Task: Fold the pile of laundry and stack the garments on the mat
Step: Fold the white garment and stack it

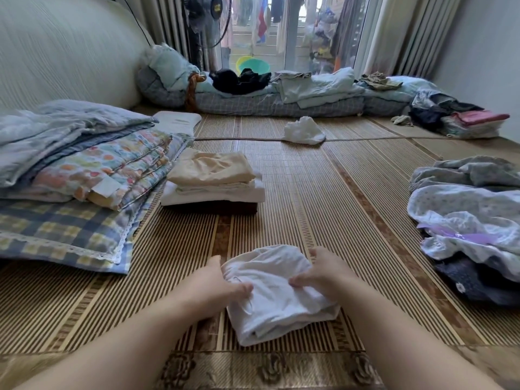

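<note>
A white garment (277, 299), folded into a thick bundle, lies on the striped bamboo mat (323, 192) right in front of me. My left hand (222, 282) grips its left edge, fingers curled into the cloth. My right hand (323, 273) grips its upper right part the same way. Farther off on the mat stands a stack of folded garments (213, 181), cream on top of white on a dark one. The unfolded laundry pile (470, 220) of grey, floral white and dark clothes lies at the right edge.
Folded quilts and a plaid pillow (73, 175) fill the left side. A crumpled white cloth (305, 130) lies on the mat farther back. Bedding with dark clothes (253, 91) lines the window wall, and more folded clothes (467, 122) sit at the far right.
</note>
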`<state>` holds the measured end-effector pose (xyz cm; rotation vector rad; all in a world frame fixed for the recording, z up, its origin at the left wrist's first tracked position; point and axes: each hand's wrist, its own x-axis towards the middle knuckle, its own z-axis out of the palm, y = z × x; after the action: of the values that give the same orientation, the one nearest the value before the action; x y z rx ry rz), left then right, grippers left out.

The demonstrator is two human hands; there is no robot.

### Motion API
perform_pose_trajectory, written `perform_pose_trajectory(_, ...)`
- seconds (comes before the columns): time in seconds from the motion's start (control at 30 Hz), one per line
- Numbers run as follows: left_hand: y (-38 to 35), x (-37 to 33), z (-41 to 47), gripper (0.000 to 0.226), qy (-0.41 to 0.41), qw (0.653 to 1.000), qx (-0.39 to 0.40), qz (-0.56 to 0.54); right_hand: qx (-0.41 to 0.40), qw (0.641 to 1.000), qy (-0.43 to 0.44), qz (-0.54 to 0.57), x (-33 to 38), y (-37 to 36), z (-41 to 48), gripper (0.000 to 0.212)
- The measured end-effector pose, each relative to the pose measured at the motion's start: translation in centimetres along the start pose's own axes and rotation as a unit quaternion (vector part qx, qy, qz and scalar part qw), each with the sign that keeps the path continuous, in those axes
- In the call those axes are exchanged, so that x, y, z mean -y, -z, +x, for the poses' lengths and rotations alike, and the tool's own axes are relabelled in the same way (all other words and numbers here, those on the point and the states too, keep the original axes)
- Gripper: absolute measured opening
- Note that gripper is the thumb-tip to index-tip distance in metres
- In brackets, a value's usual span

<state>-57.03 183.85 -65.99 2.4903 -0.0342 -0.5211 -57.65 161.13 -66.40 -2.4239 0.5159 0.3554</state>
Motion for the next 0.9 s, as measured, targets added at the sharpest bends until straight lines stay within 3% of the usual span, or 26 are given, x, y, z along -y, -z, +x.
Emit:
perform_pose_trajectory(0.13,-0.9,-0.6,-0.3,0.106,-0.032,0.983,0.01,-0.178,0.035,0.999,-0.024,-0.013,0.6,-0.2,-0.2,0.042)
perform_pose_trajectory(0.23,-0.7,-0.9,-0.4,0.088,0.023,0.903,0.07,-0.423,0.034,0.999,0.003,0.014,0.8,0.2,-0.6,0.038)
perform_pose_trajectory(0.3,-0.6,-1.0,-0.7,0.071,0.056,0.863,0.127,-0.486,0.039,0.997,0.011,0.066,0.6,0.5,-0.9,0.041)
perform_pose_trajectory(0.37,-0.7,-1.1,-0.9,0.058,0.053,0.863,0.162,-0.475,0.053,0.993,0.018,0.107,0.0,0.6,-1.2,0.057)
perform_pose_trajectory(0.5,-1.1,-1.7,-1.4,0.062,-0.006,0.934,0.128,-0.334,0.091,0.968,0.08,0.218,-1.0,0.7,-2.1,0.098)
perform_pose_trajectory(0.67,-1.1,-2.6,-1.3,0.073,-0.056,0.939,0.088,-0.327,0.132,0.911,0.131,0.367,-2.1,0.7,-3.0,0.076)
perform_pose_trajectory(0.77,-0.5,-3.1,-1.1,0.073,-0.108,0.93,0.059,-0.348,0.1,0.888,0.148,0.424,-2.3,1.0,-3.5,0.062)
perform_pose_trajectory(0.9,1.7,-3.8,-0.9,0.062,-0.18,0.893,0.041,-0.411,0.025,0.887,0.189,0.421,-0.3,3.1,-3.4,0.052)
